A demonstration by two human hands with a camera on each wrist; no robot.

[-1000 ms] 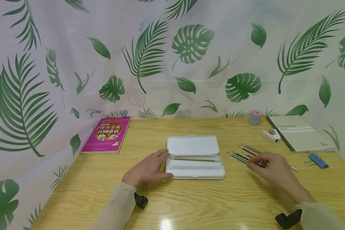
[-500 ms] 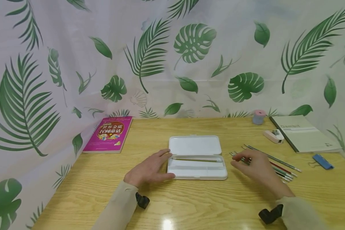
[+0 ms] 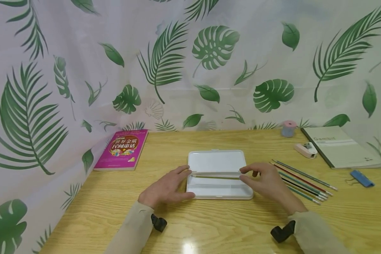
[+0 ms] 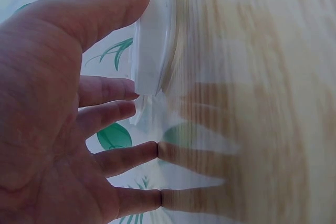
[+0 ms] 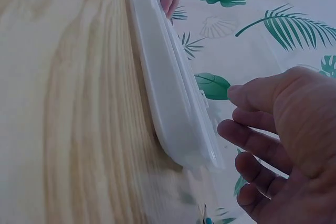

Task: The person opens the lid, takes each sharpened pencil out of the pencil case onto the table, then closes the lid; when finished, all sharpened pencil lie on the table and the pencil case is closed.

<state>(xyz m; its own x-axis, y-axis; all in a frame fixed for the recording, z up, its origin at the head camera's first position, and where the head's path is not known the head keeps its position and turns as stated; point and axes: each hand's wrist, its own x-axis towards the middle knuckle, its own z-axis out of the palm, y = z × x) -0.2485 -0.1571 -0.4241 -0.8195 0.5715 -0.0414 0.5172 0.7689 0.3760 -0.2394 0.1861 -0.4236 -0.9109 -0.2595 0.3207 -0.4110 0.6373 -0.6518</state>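
Left hand (image 3: 166, 187), fingers spread, touching open white case (image 3: 211, 191) mid-frame, right hand (image 3: 266, 180) half curled near pencil (image 3: 214, 177) inside, its hold I cannot tell

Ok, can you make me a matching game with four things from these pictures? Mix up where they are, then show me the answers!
Things:
1. rectangular white plastic pencil case
2. magenta paperback book
3. small blue binder clip with wire handles
4. loose slim wooden pencils

Places:
A. lying side by side, just right of the right hand
B. just in front of the pale paper notebook with a dark spine
C. lid open, between the left hand and the right hand
D. farthest left of the four

Right pairs: 1-C, 2-D, 3-B, 4-A
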